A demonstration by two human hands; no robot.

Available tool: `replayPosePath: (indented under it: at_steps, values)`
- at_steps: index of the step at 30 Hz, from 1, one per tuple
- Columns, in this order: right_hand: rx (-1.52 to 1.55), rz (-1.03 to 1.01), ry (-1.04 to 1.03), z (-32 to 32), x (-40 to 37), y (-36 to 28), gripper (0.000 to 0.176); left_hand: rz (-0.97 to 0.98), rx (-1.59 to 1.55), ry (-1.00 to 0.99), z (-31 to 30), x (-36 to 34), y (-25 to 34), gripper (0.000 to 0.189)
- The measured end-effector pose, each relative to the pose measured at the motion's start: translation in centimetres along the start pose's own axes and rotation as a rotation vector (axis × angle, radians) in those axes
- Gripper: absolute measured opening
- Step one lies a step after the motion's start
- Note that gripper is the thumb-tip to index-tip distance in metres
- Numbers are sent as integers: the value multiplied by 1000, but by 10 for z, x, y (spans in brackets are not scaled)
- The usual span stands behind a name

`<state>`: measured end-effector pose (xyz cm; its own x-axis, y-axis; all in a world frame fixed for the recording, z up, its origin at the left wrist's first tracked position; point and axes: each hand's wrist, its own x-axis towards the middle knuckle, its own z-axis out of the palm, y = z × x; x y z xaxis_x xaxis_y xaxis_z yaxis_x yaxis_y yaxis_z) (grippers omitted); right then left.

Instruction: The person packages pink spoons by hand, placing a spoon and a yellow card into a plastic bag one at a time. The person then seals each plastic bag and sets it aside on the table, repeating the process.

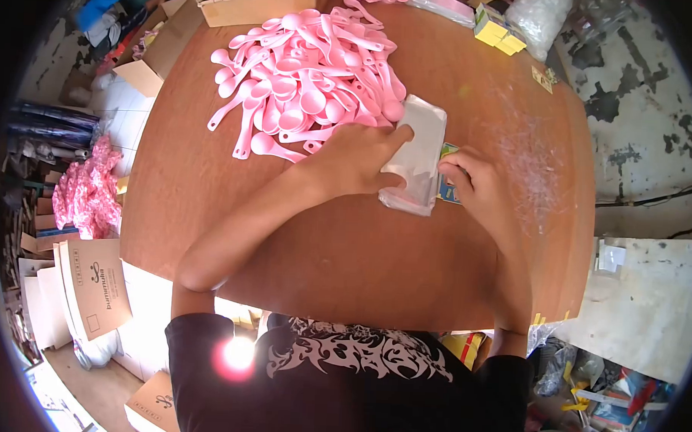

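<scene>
A stack of clear plastic bags [418,154] lies on the table beside a heap of pink plastic spoons [305,77]. My left hand [361,159] rests over the left edge of the bags, thumb and index finger apart on the plastic. Its other fingers are partly hidden near the closest spoons. At the right edge of the bags, my right hand [473,182] has its fingers curled and pinched together. What it pinches is too small to make out. A blue and yellow printed card [448,191] shows between the bags and my right hand, partly covered.
An open cardboard box [254,5] stands behind the spoons on the brown table [344,269]. Small yellow boxes [499,31] and a bulging clear plastic bag [541,21] sit at the back right. Thin clear plastic scraps [527,157] lie at the right.
</scene>
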<state>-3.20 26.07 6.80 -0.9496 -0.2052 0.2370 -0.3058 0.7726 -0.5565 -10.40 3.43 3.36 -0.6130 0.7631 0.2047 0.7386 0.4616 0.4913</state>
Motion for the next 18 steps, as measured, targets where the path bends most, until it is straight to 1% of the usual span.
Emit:
replayPosePath:
  at_steps: [1, 2, 3, 4, 6, 9, 10, 11, 12, 14, 15, 16, 17, 18]
  values:
    - [-4, 1, 0, 0, -2, -4, 8, 21, -11, 37, -4, 1, 1, 54]
    - [-6, 5, -45, 2, -4, -9, 9, 45, -23, 71, -8, 3, 1, 56]
    - [-8, 10, -88, 5, -7, -14, 9, 52, -25, 69, -9, 4, 2, 56]
    - [-13, 16, -82, 11, -9, -16, 9, 46, 0, 35, -11, 5, 2, 56]
    - [-158, 40, -129, 31, -14, -9, 13, 46, 25, 1, -12, 7, 0, 56]
    - [-97, 54, -66, 43, -15, 7, 14, 53, -1, -9, -15, 12, -4, 52]
    - [-95, 51, -68, 41, -13, 9, 14, 72, -65, 2, -20, 13, -4, 50]
    - [-63, 17, -54, 38, -11, 11, 12, 91, -130, 10, -23, 14, -5, 48]
    - [-32, -16, -39, 35, -9, 9, 9, 90, -130, 9, -23, 15, -9, 48]
    - [13, 17, -23, 26, -7, 1, 10, 390, -200, 3, -21, 19, -17, 42]
    - [58, 48, -7, 23, -5, -2, 10, 391, -201, 4, -17, 22, -18, 42]
    - [54, 46, -7, 19, -4, -2, 10, 505, -142, 121, -13, 27, -18, 36]
    - [160, 3, 65, 15, -5, 1, 12, 616, -84, 238, -8, 31, -18, 30]
    - [268, -39, 133, 11, -6, 3, 13, 614, -85, 242, -11, 33, -14, 30]
